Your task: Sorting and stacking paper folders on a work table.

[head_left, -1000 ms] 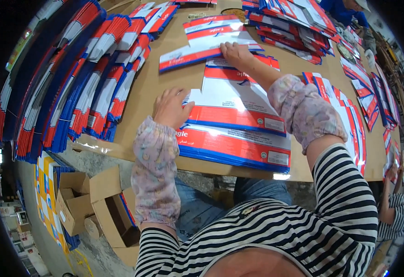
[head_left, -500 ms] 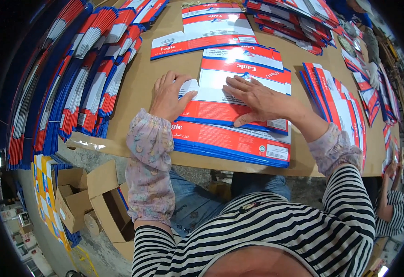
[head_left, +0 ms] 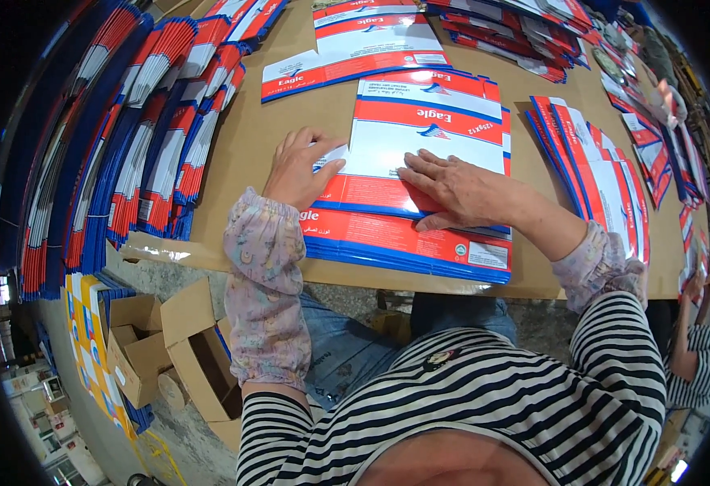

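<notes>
two hands flat on a stack of folded carton blanks

left hand (head_left: 297,168) and right hand (head_left: 458,193) lie open on the red, white and blue carton blank (head_left: 420,154) at the brown surface (head_left: 274,130) edge; light, stiff, probably slick, best lifted by its edges

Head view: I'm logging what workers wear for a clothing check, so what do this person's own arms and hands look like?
Both hands, the left hand and the right hand, are bare: no gloves, and no rings or watch that I can make out. Each forearm wears a loose pale pink patterned oversleeve, gathered at the wrist. Above these come the sleeves of a black-and-white striped top.
</notes>
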{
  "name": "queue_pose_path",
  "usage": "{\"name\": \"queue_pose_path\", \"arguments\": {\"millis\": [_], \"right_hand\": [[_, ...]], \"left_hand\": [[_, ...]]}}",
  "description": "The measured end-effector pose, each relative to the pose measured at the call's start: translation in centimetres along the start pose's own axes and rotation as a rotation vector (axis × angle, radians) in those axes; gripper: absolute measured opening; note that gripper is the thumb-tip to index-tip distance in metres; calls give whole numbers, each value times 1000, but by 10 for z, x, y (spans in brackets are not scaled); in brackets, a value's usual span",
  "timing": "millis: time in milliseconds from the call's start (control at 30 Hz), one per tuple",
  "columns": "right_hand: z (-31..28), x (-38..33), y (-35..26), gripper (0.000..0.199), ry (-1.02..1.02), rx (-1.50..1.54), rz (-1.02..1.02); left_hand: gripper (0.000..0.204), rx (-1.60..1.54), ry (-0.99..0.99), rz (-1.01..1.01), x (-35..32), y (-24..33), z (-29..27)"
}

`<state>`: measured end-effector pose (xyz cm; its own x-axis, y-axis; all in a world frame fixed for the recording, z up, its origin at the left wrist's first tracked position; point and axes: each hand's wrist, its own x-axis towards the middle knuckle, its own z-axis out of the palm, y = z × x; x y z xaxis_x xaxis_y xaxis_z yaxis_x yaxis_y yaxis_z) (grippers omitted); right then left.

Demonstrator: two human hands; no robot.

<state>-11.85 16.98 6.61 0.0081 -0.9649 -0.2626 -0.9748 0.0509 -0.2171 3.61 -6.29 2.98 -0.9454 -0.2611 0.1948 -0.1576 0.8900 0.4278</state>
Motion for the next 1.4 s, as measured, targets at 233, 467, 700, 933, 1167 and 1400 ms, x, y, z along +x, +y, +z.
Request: {"name": "queue_pose_path", "arguments": {"millis": [233, 467, 700, 933, 1167, 1400], "right_hand": [[3, -2, -3, 73, 23, -63, -46], [14, -1, 6, 62, 144, -177, -125], [13, -3, 3, 61, 183, -126, -130], [20, 1, -8, 60, 156, -289, -158], [22, -2, -17, 51, 276, -432, -180], [10, 1, -21, 50, 270, -405, -158]], "left_hand": [[30, 41, -41, 37, 0, 4, 2], [21, 28, -47, 81, 10, 10, 1], [15, 35, 33, 165, 14, 12, 1], [15, -136, 81, 122, 15, 8, 2], [11, -158, 86, 85, 15, 4, 0], [8, -234, 209, 133, 13, 9, -7]]}}
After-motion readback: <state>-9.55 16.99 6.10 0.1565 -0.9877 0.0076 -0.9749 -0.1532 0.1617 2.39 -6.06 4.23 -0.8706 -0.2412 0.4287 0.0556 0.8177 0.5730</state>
